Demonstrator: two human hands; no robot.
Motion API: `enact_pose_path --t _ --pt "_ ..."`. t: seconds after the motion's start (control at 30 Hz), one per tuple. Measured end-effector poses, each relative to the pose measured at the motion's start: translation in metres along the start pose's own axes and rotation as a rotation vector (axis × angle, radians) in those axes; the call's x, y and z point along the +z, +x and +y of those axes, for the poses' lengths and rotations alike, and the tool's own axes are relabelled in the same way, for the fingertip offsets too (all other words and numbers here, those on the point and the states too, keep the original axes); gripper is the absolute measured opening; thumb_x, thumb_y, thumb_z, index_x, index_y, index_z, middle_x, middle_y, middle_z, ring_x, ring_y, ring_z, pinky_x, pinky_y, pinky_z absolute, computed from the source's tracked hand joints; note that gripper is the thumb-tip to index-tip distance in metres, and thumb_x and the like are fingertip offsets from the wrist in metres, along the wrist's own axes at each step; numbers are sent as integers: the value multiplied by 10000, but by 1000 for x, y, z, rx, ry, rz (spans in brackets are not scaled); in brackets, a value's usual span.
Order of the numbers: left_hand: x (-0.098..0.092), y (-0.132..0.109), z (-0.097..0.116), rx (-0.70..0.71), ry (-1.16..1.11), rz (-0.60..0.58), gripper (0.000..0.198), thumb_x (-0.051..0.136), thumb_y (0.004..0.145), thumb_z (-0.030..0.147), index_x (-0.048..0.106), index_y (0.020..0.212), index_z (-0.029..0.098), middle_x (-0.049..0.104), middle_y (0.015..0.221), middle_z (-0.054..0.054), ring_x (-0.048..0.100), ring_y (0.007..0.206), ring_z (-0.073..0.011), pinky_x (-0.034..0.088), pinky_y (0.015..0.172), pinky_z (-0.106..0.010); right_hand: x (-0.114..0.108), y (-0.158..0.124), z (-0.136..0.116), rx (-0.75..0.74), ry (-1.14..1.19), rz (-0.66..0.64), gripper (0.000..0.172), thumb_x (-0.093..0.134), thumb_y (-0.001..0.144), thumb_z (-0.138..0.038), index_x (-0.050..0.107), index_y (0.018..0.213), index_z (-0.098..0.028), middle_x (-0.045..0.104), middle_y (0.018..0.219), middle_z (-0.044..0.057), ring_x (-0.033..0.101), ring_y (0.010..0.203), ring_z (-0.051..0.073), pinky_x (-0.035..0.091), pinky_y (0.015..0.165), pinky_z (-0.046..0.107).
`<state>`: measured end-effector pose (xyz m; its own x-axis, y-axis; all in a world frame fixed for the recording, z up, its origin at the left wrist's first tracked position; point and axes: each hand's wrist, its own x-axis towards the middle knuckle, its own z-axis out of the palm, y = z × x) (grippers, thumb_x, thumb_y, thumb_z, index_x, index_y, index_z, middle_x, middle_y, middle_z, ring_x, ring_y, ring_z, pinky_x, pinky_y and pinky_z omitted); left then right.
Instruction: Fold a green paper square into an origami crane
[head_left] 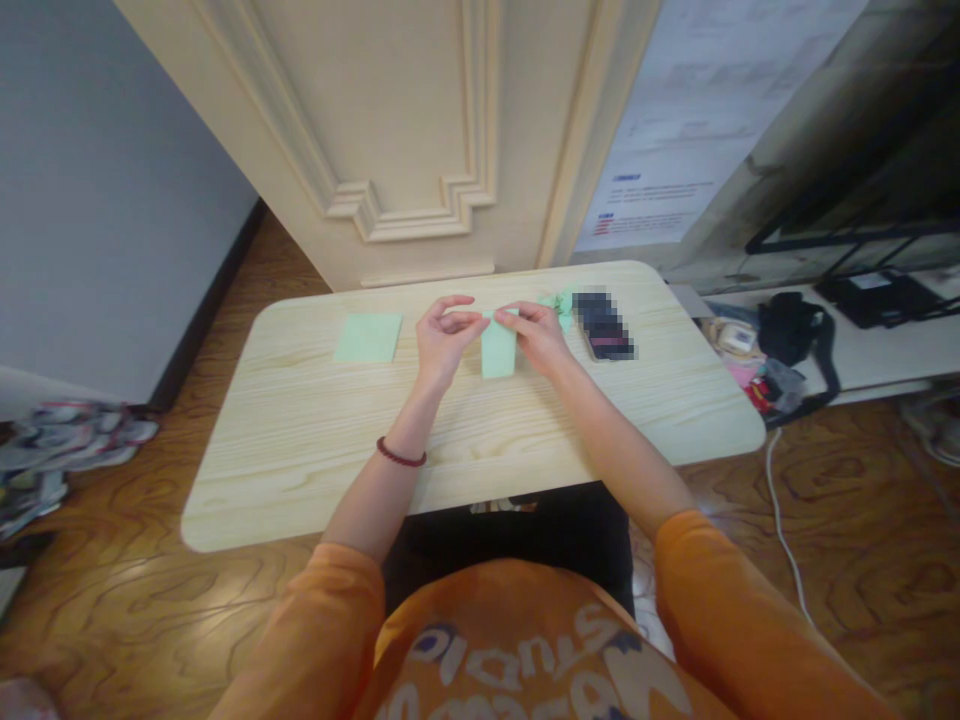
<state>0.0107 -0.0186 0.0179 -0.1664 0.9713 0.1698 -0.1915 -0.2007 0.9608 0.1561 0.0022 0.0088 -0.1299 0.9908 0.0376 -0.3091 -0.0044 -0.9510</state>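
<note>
Between my hands is a light green piece of paper [498,352], folded into a narrow strip that hangs down over the table. My left hand [448,335] pinches its upper left corner between thumb and index finger, the other fingers curled loosely. At the top right edge, my right hand [534,328] grips the same paper with thumb and fingers. Left of my hands, a flat stack or sheet of light green square paper [368,338] lies on the table. Just beyond my right hand sits a crumpled or folded light green paper piece [561,305], partly hidden by that hand.
The pale wood-grain table [315,430] has rounded corners and stands against a cream panel [390,120]. A phone [604,328], blurred by pixels, lies on the right. Further right, a low white shelf [885,365] holds a black bag [791,330] and small items. A white cable [784,520] hangs to the floor.
</note>
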Motion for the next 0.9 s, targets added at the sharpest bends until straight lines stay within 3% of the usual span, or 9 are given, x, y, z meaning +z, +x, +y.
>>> enact_pose_path --t 0.4,0.7,0.9 --pt "-2 2 -2 -185 -156 -77 547 903 453 271 643 926 184 691 649 38 663 631 -117 522 724 -265 -1 -2 -2 71 45 -75 296 857 555 -391 694 722 -208 668 717 -21 592 677 124 463 658 271" --pt "-3 1 0 -232 -175 -80 538 908 449 242 644 914 182 695 645 40 658 617 -104 512 704 -237 0 -3 -4 74 70 -109 356 883 491 -425 678 697 -221 654 679 -32 584 664 124 474 662 271" --pt "-3 0 1 -245 -174 -86 567 916 431 250 643 924 182 697 647 41 663 624 -111 516 716 -246 -1 -3 -5 87 72 -120 322 873 531 -401 676 705 -215 650 688 -31 583 670 120 469 672 272"
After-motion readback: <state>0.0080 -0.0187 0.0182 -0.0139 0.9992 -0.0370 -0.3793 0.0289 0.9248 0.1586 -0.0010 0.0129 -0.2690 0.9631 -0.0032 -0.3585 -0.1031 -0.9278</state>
